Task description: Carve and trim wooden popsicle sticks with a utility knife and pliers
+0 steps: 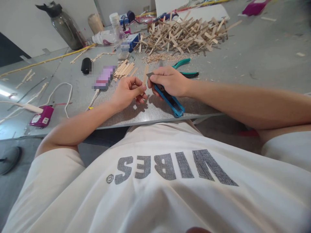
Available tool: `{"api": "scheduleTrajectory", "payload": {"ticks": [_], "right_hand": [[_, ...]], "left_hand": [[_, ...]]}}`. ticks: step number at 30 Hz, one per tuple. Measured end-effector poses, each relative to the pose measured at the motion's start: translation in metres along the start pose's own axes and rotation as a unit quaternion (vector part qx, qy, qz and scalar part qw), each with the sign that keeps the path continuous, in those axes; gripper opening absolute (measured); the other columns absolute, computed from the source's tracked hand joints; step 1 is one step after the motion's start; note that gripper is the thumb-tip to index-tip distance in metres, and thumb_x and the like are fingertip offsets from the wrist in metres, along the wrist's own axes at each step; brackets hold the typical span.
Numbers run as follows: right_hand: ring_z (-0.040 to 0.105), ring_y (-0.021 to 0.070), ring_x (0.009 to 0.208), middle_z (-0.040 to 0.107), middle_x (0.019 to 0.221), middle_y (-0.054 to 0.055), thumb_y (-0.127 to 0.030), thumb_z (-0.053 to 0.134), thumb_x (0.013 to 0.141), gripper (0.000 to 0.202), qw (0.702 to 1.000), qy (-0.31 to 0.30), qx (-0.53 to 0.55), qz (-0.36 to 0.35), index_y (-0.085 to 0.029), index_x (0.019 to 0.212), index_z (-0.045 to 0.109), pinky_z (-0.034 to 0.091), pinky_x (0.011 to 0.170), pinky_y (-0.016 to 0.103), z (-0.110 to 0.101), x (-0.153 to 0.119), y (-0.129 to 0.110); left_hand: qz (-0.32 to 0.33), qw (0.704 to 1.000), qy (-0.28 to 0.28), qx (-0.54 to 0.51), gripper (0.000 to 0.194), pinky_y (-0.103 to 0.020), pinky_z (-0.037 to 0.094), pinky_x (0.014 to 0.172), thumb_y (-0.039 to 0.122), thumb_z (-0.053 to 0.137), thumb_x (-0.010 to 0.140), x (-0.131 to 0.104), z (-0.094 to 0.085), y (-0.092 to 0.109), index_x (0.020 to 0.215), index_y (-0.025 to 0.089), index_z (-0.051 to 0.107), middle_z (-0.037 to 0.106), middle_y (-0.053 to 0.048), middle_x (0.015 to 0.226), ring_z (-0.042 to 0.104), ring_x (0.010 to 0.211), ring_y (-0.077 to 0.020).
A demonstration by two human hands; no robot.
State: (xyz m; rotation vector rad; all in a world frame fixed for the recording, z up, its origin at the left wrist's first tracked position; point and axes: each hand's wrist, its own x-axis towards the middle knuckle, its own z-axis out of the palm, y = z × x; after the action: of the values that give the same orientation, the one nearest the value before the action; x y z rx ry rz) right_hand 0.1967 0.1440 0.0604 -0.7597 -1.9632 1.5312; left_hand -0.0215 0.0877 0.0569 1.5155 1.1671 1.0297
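Left hand (129, 91) clamps a wooden stick (145, 75) between thumb and fingers, its end jutting beyond the fingertips; just right of that hand, the right hand (171, 81) is wrapped around a blue cutter (170, 101), blade (150, 74) near the stick. Both hands angle inward, forearms (225, 97) splayed behind them.

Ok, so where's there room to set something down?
Right of the stick pile and teal-handled pliers, beyond your right forearm, the table is mostly bare, with a few scraps. It's crowded around your left hand, near phone, stick bundle and blue cutter.
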Motion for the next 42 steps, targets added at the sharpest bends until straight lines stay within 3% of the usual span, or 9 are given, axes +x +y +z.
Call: {"api": "scheduleTrajectory", "payload": {"ticks": [11, 17, 23, 27, 33, 36, 42], "right_hand": [[0.054, 0.0115, 0.039, 0.06, 0.055, -0.006, -0.004, 0.043, 0.114, 0.033, 0.999, -0.006, -0.038, 0.031, -0.022, 0.092, 0.059, 0.039, 0.041, 0.022, 0.014, -0.009, -0.013], [0.057, 0.0112, 0.044, 0.063, 0.06, -0.003, -0.013, 0.059, 0.113, 0.03, 0.999, -0.01, -0.033, -0.007, -0.021, 0.085, 0.059, 0.042, 0.043, 0.022, 0.01, -0.006, -0.008], [0.055, 0.0127, 0.045, 0.06, 0.057, -0.003, -0.017, 0.061, 0.113, 0.029, 0.998, -0.003, -0.054, -0.014, -0.022, 0.085, 0.063, 0.041, 0.043, 0.024, 0.005, -0.002, -0.003], [0.056, 0.0127, 0.049, 0.06, 0.057, -0.003, -0.018, 0.064, 0.114, 0.028, 0.997, -0.006, -0.078, -0.02, -0.021, 0.086, 0.064, 0.041, 0.047, 0.024, 0.003, -0.001, -0.004], [0.056, 0.0077, 0.047, 0.059, 0.056, -0.006, -0.006, 0.05, 0.117, 0.032, 0.984, -0.026, -0.169, 0.054, -0.018, 0.09, 0.062, 0.038, 0.052, 0.02, 0.006, -0.008, -0.022], [0.055, 0.0078, 0.047, 0.058, 0.055, -0.007, -0.006, 0.053, 0.116, 0.032, 0.976, -0.019, -0.204, 0.067, -0.018, 0.088, 0.064, 0.038, 0.051, 0.02, 0.005, -0.006, -0.025], [0.056, 0.0128, 0.049, 0.059, 0.056, -0.004, -0.008, 0.052, 0.116, 0.031, 0.983, -0.008, -0.174, 0.054, -0.019, 0.09, 0.063, 0.041, 0.049, 0.022, 0.003, -0.004, -0.021]], "left_hand": [[0.005, 0.999, 0.032, 0.041, 0.032, -0.021, 0.057, 0.052, 0.026, 0.09, 0.101, 0.0, 0.001, 0.003, 0.086, 0.021, 0.062, 0.078, 0.002, 0.067, 0.076, 0.053, -0.0141], [0.03, 0.997, 0.041, 0.059, 0.036, -0.023, 0.058, 0.053, 0.033, 0.095, 0.098, 0.001, 0.001, -0.002, 0.089, 0.022, 0.062, 0.078, 0.003, 0.067, 0.076, 0.053, -0.015], [0.034, 0.996, 0.043, 0.073, 0.034, -0.024, 0.063, 0.058, 0.036, 0.096, 0.095, -0.001, 0.001, -0.001, 0.091, 0.022, 0.066, 0.078, 0.002, 0.068, 0.078, 0.06, -0.0158], [0.037, 0.994, 0.054, 0.082, 0.026, -0.023, 0.061, 0.057, 0.027, 0.095, 0.095, -0.001, 0.001, -0.001, 0.092, 0.022, 0.069, 0.079, 0.002, 0.069, 0.076, 0.058, -0.0145], [0.057, 0.992, 0.058, 0.099, 0.016, -0.024, 0.058, 0.057, 0.018, 0.088, 0.095, 0.0, 0.0, -0.005, 0.101, 0.02, 0.074, 0.08, 0.003, 0.069, 0.074, 0.056, -0.0141], [0.066, 0.989, 0.063, 0.121, 0.013, -0.024, 0.058, 0.057, 0.014, 0.083, 0.095, 0.001, 0.0, -0.005, 0.104, 0.019, 0.076, 0.08, 0.003, 0.068, 0.074, 0.055, -0.0143], [0.059, 0.988, 0.067, 0.127, 0.013, -0.023, 0.057, 0.054, 0.01, 0.08, 0.095, 0.001, 0.001, -0.002, 0.1, 0.02, 0.074, 0.079, 0.004, 0.065, 0.074, 0.053, -0.0142]]}}
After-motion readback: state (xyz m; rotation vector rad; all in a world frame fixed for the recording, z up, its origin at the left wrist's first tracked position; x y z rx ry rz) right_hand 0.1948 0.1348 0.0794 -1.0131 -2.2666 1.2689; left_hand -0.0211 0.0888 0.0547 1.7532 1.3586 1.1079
